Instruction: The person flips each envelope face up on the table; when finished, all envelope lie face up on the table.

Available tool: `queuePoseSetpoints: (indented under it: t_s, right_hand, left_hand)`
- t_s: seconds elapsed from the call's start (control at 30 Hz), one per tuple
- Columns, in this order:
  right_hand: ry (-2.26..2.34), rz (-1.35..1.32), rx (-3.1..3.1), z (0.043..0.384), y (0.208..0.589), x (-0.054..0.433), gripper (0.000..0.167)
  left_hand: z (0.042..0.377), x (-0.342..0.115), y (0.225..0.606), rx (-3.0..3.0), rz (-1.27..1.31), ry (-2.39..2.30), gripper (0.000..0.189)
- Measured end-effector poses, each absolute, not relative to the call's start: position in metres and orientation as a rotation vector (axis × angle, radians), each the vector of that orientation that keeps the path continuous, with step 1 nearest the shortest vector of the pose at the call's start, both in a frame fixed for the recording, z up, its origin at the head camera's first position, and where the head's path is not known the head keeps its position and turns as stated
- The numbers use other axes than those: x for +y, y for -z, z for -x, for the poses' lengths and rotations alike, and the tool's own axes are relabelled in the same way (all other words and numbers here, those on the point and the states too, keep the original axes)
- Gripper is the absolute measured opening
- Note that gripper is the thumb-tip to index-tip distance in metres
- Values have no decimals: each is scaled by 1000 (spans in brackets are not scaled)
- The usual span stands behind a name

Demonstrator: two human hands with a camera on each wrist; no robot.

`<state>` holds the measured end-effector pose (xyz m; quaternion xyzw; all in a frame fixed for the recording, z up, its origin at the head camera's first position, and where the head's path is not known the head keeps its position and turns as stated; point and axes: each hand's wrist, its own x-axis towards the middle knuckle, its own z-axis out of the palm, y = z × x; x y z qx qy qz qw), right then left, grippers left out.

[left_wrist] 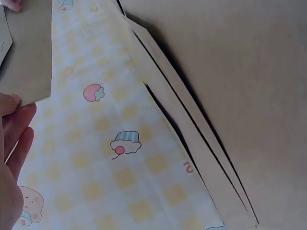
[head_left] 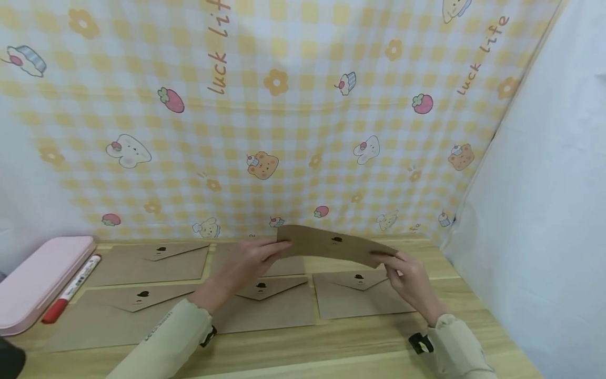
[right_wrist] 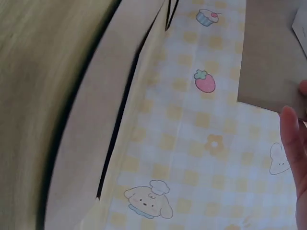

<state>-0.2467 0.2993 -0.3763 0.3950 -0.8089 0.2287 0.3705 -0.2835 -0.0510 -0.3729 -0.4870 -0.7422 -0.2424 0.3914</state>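
A brown kraft envelope (head_left: 326,246) with a small printed black hat is held up above the table, bowed between two hands. My left hand (head_left: 252,259) pinches its left end, and my right hand (head_left: 408,276) pinches its right end. The left wrist view shows thumb and fingers at the edge of the envelope (left_wrist: 31,57). From the right wrist, fingertips grip the envelope's (right_wrist: 268,62) opposite edge. Below lies a closed-flap envelope (head_left: 364,300) on the right, with another envelope (head_left: 279,310) beside it in the middle. A further envelope (head_left: 293,267) behind is partly hidden by my left hand.
At the left lie two more envelopes, one at the back (head_left: 137,268) and one in front (head_left: 94,321). A red-capped marker (head_left: 73,287) rests beside a pink case (head_left: 47,279). A checked cloth (head_left: 303,126) hangs behind the wooden table (head_left: 360,345).
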Motion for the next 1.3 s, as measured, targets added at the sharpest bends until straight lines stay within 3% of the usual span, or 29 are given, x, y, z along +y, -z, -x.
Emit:
queuePoseSetpoints:
  t_s: [0.17,0.43,0.77,1.03,1.17,1.3]
  right_hand:
    - [-664,-909,-2145,245,374,299,42]
    - [-757,-775,-2309,252,380,300,27]
    - [-692,-587,-2547,279,379,310,38]
    - [-552,-459,-2807,313,390,319,41]
    - [-524,-452,-2883,324,396,322,44]
    - [-503,-484,-2925,329,396,326,49]
  left_hand:
    - [284,-45,374,-1983,1221,718,27]
    - [290,-27,369,-2277,1076,880,22]
    - [312,6,368,-2663,860,989,22]
    - [330,32,386,-2818,866,891,24]
    - [338,42,395,-2826,855,778,10]
    - [345,50,398,-2886,831,676,28]
